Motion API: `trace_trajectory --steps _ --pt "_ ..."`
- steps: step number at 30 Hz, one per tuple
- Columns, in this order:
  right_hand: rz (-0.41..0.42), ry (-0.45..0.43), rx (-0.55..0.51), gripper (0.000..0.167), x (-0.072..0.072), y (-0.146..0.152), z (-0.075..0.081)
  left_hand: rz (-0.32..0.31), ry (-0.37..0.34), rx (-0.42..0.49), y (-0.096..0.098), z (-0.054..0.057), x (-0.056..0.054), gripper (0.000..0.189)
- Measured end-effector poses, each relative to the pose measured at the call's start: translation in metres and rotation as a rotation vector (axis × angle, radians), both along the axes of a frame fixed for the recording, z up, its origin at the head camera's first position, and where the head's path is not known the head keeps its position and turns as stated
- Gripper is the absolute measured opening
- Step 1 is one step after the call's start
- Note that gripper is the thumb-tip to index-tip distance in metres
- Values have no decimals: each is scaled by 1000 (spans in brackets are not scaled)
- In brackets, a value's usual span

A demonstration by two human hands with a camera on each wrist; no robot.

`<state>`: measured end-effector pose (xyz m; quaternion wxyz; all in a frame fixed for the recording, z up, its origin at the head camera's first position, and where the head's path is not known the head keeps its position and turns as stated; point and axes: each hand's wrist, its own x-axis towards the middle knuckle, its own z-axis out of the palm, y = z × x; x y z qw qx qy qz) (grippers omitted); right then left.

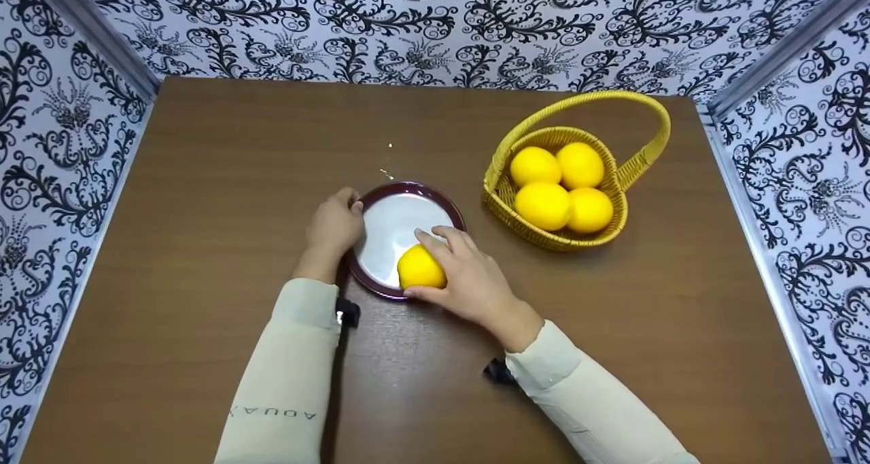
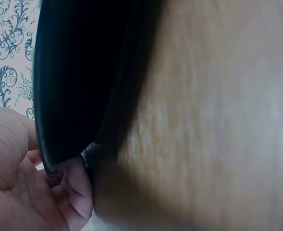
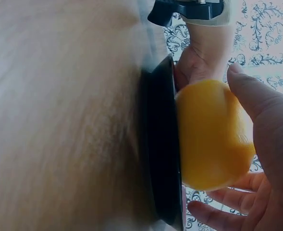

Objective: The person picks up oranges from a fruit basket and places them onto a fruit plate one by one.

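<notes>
A white plate with a dark maroon rim (image 1: 401, 229) lies on the wooden table. My left hand (image 1: 333, 226) grips its left edge; in the left wrist view, curled fingers (image 2: 76, 192) reach under the dark underside of the plate (image 2: 83, 82). On the near right part of the plate is a yellow lemon (image 1: 419, 268). My right hand (image 1: 472, 277) holds this lemon, thumb on the near side and fingers over the far side. The right wrist view shows the lemon (image 3: 211, 137) against the plate's top, between thumb and fingers.
A yellow wicker basket (image 1: 516, 227) with a tall arched handle stands right of the plate, holding several lemons (image 1: 544, 206). Small shiny specks (image 1: 387, 174) show just beyond the plate. Patterned panels (image 1: 421, 29) border the table at the back and sides.
</notes>
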<state>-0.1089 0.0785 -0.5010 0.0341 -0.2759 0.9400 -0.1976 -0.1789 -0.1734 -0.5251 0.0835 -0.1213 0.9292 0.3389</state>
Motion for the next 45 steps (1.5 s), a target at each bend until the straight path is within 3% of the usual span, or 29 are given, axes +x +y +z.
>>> trace_trajectory --steps 19,32,45 --pt "16 41 -39 84 -8 18 19 -1 -8 -1 1 1 1 26" --pt "-45 126 -86 83 -21 43 42 2 -8 9 0 3 1 23" --pt "-106 182 -128 83 -28 68 54 -1 -9 -1 -1 0 2 23"
